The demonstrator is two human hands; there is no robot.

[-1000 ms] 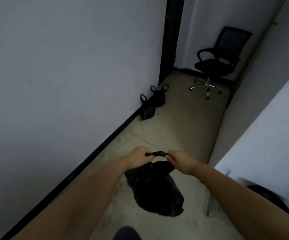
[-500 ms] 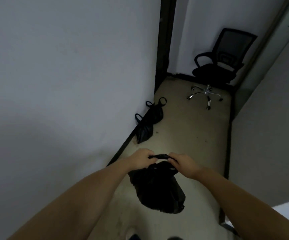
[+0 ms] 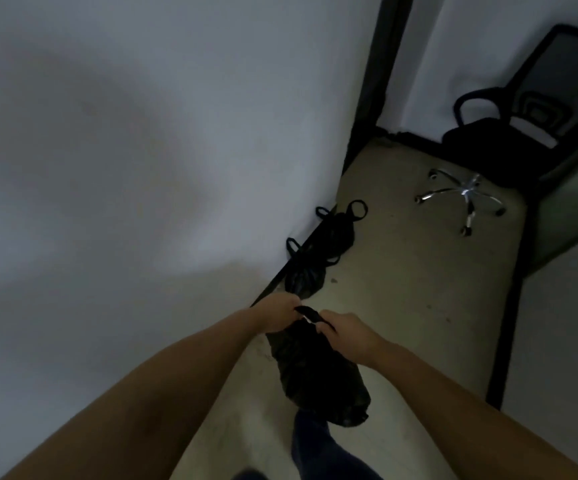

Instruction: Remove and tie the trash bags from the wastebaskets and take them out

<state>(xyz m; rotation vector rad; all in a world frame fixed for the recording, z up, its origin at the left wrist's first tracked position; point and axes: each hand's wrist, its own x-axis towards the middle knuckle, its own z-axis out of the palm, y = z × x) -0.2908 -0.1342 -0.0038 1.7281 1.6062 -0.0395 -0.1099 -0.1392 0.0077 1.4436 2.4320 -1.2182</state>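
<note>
A black trash bag [image 3: 318, 372] was held in mid-air above the floor [image 3: 412, 278], its top handles gripped by the left hand [image 3: 278, 315] and right hand [image 3: 344, 336], close together. Two tied bags [image 3: 318, 251] were noted against the wall [image 3: 124, 150], near an office chair [image 3: 509, 133].

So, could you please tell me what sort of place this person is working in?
Probably an office corridor or back passage: plain white walls with dark baseboards, a bare pale floor, and a black mesh office chair on castors at the far end. Two black trash bags lie against the wall.
</note>
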